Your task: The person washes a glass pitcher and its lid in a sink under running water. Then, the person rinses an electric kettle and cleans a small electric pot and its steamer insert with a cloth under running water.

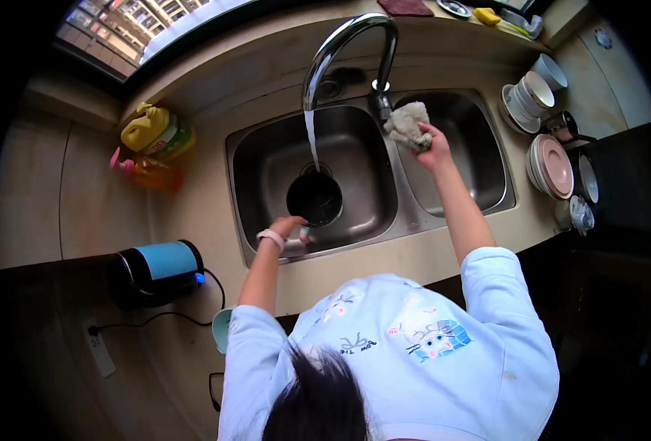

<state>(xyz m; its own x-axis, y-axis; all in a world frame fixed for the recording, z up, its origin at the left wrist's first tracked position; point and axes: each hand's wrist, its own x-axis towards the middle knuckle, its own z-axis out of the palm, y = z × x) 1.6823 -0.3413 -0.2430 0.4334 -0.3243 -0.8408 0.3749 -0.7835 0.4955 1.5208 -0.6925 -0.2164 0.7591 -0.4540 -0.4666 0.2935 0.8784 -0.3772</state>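
Water runs from the chrome faucet (351, 33) into a round black pot (314, 200) in the left basin of the sink (369, 213). My left hand (289, 226) grips the pot at its near edge, with the fingers curled at the rim. Below those fingers is a small pale part that I cannot make out clearly. Over the right basin, beside the faucet's base, my right hand (433, 149) is closed around a crumpled whitish dishcloth (409, 125).
Left of the sink stand a yellow detergent jug (156, 134), an orange pump bottle (153, 173) and a blue-and-black kettle (165, 263) with a cord. Stacked bowls (527, 99) and plates (555, 165) line the right side. A sponge (487, 15) lies on the back ledge.
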